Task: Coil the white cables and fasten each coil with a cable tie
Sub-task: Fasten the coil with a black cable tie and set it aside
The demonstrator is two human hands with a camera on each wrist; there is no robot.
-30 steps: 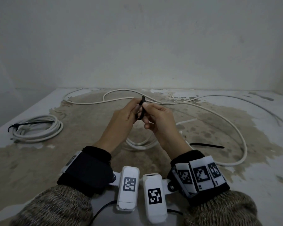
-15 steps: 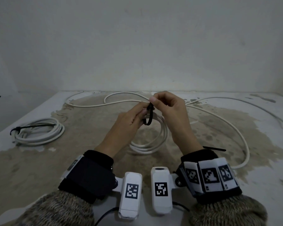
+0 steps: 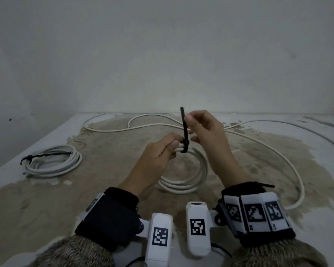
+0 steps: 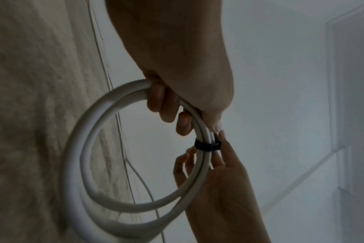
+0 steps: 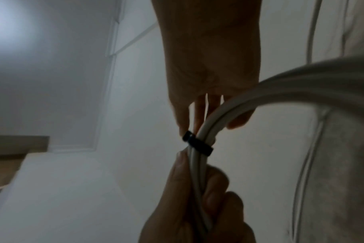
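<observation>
Stained table [image 3: 108, 189], plain wall [image 3: 162, 54]. Left hand [image 3: 158, 157] fingers curled round coil [image 3: 183, 185], held above table — right hand [image 3: 206, 130] pinches tie [image 3: 185, 130] tail upright; tied coil [image 3: 52, 162] far left.

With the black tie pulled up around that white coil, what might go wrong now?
The left hand grips the held white coil at one spot only, so loose loops might shift before the black cable tie cinches. The right hand pinches only the tie's tail and might slip off. The tail could stick out, as on the tied coil.
</observation>
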